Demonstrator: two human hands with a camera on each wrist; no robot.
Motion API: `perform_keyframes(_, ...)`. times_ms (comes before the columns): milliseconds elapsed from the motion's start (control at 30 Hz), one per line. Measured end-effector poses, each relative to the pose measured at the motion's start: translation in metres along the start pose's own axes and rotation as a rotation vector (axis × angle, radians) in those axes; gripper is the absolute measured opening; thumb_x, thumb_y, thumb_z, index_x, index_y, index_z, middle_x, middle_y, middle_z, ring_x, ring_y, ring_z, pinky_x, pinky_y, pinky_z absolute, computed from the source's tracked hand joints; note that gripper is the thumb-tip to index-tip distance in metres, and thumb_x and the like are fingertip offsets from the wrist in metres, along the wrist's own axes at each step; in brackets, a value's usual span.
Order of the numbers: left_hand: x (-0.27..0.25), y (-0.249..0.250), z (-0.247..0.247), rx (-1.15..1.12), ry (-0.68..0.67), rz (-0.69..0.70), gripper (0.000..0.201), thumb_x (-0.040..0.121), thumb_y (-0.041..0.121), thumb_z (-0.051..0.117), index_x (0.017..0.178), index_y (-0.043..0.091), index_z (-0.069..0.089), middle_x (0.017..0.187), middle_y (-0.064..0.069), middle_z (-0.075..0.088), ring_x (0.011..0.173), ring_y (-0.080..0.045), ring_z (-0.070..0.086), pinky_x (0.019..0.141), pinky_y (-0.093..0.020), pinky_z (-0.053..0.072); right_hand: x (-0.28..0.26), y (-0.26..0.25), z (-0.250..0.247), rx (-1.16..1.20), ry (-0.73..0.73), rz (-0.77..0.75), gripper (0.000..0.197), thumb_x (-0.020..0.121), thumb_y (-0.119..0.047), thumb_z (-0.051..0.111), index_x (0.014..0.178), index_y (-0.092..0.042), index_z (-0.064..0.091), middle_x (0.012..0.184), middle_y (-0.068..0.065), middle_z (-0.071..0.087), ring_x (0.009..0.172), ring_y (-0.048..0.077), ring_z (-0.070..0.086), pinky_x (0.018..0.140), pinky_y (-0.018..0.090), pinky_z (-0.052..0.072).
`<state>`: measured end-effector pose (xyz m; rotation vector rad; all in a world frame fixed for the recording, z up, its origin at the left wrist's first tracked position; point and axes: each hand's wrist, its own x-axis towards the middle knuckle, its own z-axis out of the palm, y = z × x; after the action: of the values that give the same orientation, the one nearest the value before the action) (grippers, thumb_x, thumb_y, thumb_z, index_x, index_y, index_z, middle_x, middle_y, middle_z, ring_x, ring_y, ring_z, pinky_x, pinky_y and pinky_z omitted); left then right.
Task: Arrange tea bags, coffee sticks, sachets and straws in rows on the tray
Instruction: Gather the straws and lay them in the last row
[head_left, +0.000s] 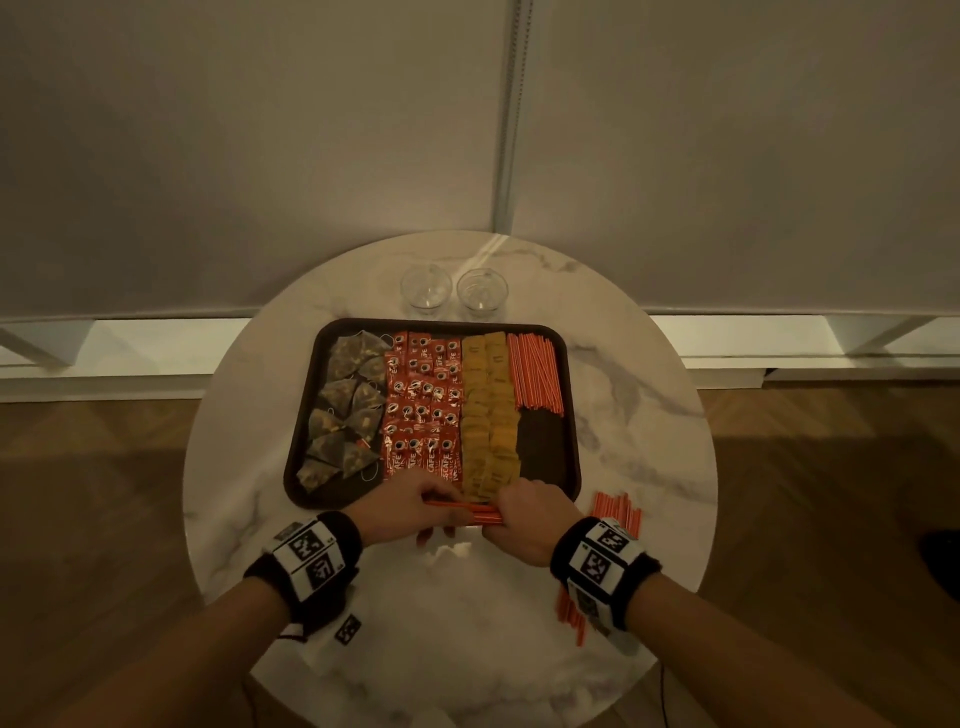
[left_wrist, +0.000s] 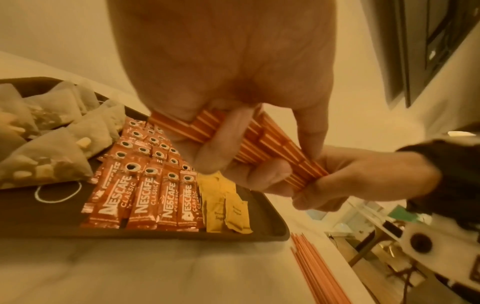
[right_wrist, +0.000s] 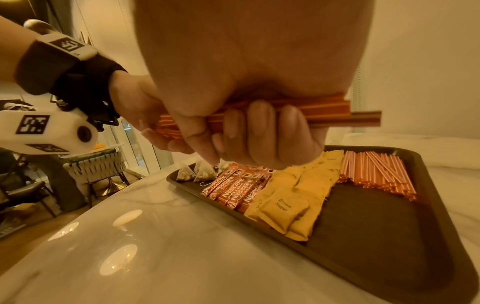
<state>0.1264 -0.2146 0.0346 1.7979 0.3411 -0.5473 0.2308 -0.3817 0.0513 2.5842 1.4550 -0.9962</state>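
A dark tray (head_left: 569, 457) on the round marble table holds pyramid tea bags (head_left: 343, 410) at the left, red coffee sticks (head_left: 423, 410), yellow sugar sachets (head_left: 491, 415) and orange straws (head_left: 535, 371) at the far right. The tray's near right corner is bare. Just above the tray's front edge both hands grip one bundle of orange straws (head_left: 467, 512) lying crosswise. My left hand (head_left: 410, 509) holds its left end, my right hand (head_left: 519, 514) its right end. In the wrist views the fingers curl round the bundle of straws (left_wrist: 272, 150) (right_wrist: 324, 111).
Two empty glasses (head_left: 426, 288) (head_left: 482, 288) stand behind the tray. More loose orange straws (head_left: 618, 512) lie on the table to the right of the tray, some under my right wrist (head_left: 569, 613). A wall rises just behind the table.
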Motion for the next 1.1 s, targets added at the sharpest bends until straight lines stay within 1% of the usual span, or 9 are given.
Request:
perform_keyframes(133, 0.008, -0.001, 0.007, 0.054, -0.034, -0.009, 0.019, 0.090, 0.032, 0.068, 0.091, 0.015, 0.075, 0.070, 0.005, 0.070, 0.048, -0.004, 0.052, 0.050, -0.019, 0.044, 0.004, -0.010, -0.002, -0.047, -0.038, 0.030, 0.021, 0.090, -0.034, 0.052, 0.081, -0.017, 0.058, 0.079, 0.001, 0.055, 0.070, 0.022, 0.055, 0.069, 0.033, 0.050)
perform_keyframes(333, 0.016, -0.001, 0.001, 0.059, -0.008, 0.049, 0.026, 0.088, 0.033, 0.069, 0.081, 0.009, 0.075, 0.064, 0.003, 0.064, 0.049, -0.003, 0.050, 0.049, -0.016, 0.040, 0.008, -0.012, -0.012, -0.087, 0.022, 0.037, 0.020, 0.089, -0.034, 0.056, 0.091, -0.015, 0.062, 0.092, 0.006, 0.062, 0.080, 0.026, 0.063, 0.064, 0.030, 0.043)
perform_keyframes(533, -0.001, 0.000, -0.013, 0.086, -0.053, 0.062, 0.024, 0.088, 0.032, 0.069, 0.104, 0.014, 0.074, 0.074, 0.007, 0.069, 0.056, -0.003, 0.058, 0.052, -0.017, 0.046, 0.006, -0.023, -0.020, -0.043, 0.011, -0.031, 0.018, 0.094, -0.030, 0.049, 0.094, -0.015, 0.059, 0.091, 0.005, 0.056, 0.086, 0.029, 0.062, 0.067, 0.030, 0.041)
perform_keyframes(633, -0.010, -0.004, -0.033, 0.064, -0.020, 0.003, 0.046, 0.081, 0.057, 0.066, 0.104, 0.018, 0.072, 0.083, 0.000, 0.072, 0.066, -0.011, 0.066, 0.058, -0.022, 0.053, 0.011, -0.017, -0.018, 0.135, -0.056, 0.043, 0.016, 0.094, -0.035, 0.049, 0.084, -0.023, 0.050, 0.083, -0.004, 0.054, 0.072, 0.019, 0.056, 0.068, 0.029, 0.045)
perform_keyframes(700, -0.011, -0.005, -0.044, -0.139, 0.084, -0.085, 0.069, 0.073, 0.075, 0.059, 0.100, 0.012, 0.071, 0.087, -0.006, 0.075, 0.068, -0.018, 0.069, 0.058, -0.025, 0.054, 0.020, -0.011, -0.018, 0.246, -0.111, 0.089, 0.019, 0.088, -0.041, 0.053, 0.093, -0.023, 0.056, 0.088, -0.005, 0.062, 0.075, 0.017, 0.061, 0.074, 0.032, 0.054)
perform_keyframes(800, -0.005, 0.006, -0.036, -0.442, 0.184, -0.153, 0.057, 0.092, 0.055, 0.049, 0.102, 0.002, 0.066, 0.090, -0.012, 0.075, 0.063, -0.023, 0.069, 0.051, -0.024, 0.054, 0.033, -0.006, -0.017, 0.337, -0.144, 0.091, 0.038, 0.078, -0.051, 0.059, 0.108, -0.027, 0.058, 0.097, -0.002, 0.065, 0.082, 0.018, 0.065, 0.080, 0.039, 0.058)
perform_keyframes(967, 0.007, 0.034, -0.003, -0.305, 0.366, 0.012, 0.030, 0.095, 0.030, 0.058, 0.088, 0.005, 0.072, 0.075, -0.002, 0.071, 0.050, -0.008, 0.061, 0.043, -0.020, 0.046, 0.027, -0.002, -0.027, 0.457, -0.122, 0.188, 0.041, 0.074, -0.043, 0.069, 0.109, -0.024, 0.061, 0.099, 0.000, 0.066, 0.083, 0.015, 0.065, 0.081, 0.034, 0.057)
perform_keyframes(1033, 0.007, 0.039, 0.008, -0.229, 0.350, 0.088, 0.018, 0.090, 0.024, 0.066, 0.086, 0.009, 0.075, 0.071, 0.003, 0.070, 0.049, -0.002, 0.058, 0.044, -0.017, 0.043, 0.018, 0.000, -0.029, 0.519, -0.178, 0.177, 0.028, 0.081, -0.028, 0.068, 0.107, -0.022, 0.060, 0.089, 0.001, 0.063, 0.071, 0.013, 0.059, 0.067, 0.028, 0.054)
perform_keyframes(1100, 0.006, 0.041, 0.019, -0.223, 0.290, 0.122, 0.006, 0.084, 0.018, 0.074, 0.085, 0.013, 0.077, 0.070, 0.003, 0.072, 0.046, -0.003, 0.057, 0.041, -0.019, 0.042, 0.008, 0.000, -0.030, 0.643, -0.281, 0.185, 0.019, 0.082, -0.020, 0.067, 0.100, -0.018, 0.061, 0.072, 0.003, 0.054, 0.053, 0.012, 0.047, 0.047, 0.024, 0.041)
